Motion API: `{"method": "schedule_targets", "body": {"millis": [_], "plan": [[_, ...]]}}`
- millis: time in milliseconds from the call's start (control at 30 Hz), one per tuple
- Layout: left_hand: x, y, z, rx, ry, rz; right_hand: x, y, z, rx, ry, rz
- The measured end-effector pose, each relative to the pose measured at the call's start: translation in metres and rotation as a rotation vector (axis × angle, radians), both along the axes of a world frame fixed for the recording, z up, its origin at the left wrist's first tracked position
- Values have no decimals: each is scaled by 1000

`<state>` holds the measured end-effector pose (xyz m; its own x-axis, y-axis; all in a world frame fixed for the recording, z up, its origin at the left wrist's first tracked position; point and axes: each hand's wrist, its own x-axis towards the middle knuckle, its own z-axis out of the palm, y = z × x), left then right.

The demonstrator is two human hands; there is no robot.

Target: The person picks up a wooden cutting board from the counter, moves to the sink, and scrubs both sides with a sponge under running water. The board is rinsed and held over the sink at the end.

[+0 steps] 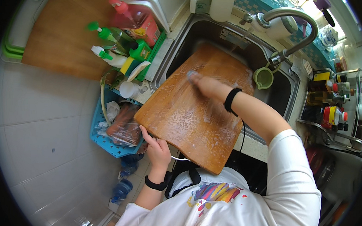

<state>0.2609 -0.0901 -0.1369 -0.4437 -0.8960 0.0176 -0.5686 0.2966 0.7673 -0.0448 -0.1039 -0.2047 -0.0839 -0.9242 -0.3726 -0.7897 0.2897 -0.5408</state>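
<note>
A large wooden cutting board (187, 112), wet and streaked with white suds, lies tilted over the sink (279, 97). Its far end is down in the basin, while the near end sticks out over the counter edge towards my body. My left hand (158, 150) grips the board's near left edge, with a finger along its corner. On the upper middle of the board is my right hand (202, 83), blurred. A small bluish-grey scrubbing pad (192, 74) shows at its fingertips, mostly hidden by the hand.
A curved faucet (305, 18) arches over the sink's right side, above a green ladle (263, 77). Soap bottles (138, 25) crowd a green basket (158, 50) on the left. A blue basket (116, 150) holds bagged food. Condiment bottles (330, 116) fill a rack at right.
</note>
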Motion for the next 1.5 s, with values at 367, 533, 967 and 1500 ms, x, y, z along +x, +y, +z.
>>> {"method": "schedule_targets", "body": {"millis": [367, 533, 967, 1500], "plan": [[1, -3, 1, 16, -13, 6, 47, -14, -10, -524, -141, 307], [-1, -3, 1, 1, 28, -8, -88, -29, -81, 143, 120, -321], [0, -3, 4, 28, -1, -7, 111, 32, 43, -539, -334, 638], [-3, 2, 2, -30, 34, -21, 77, 228, 28, -355, -206, 235]]}}
